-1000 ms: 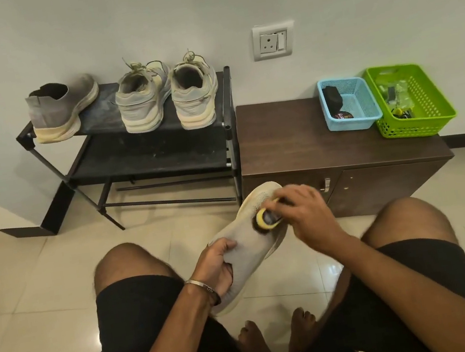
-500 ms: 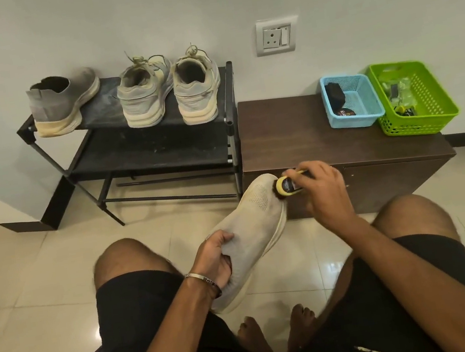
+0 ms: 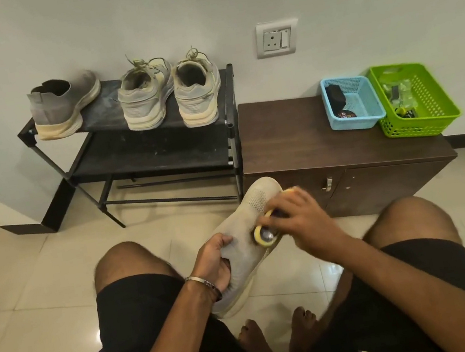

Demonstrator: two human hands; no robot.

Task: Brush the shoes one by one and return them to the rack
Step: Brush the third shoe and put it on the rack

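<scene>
Since 0.5 s ago the right hand (image 3: 299, 220) has drawn the brush (image 3: 265, 234) back from toe to mid-upper of the slip-on shoe (image 3: 246, 249); fingers wrapped round brush, blurred; left hand (image 3: 215, 265) grips the collar; approx. 3 shoes on rack (image 3: 155, 121), brushed or not unclear.

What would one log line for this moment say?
step: brushing | left hand: grips grey slip-on shoe at collar | right hand: holds yellow brush on upper | rack: three shoes
</scene>
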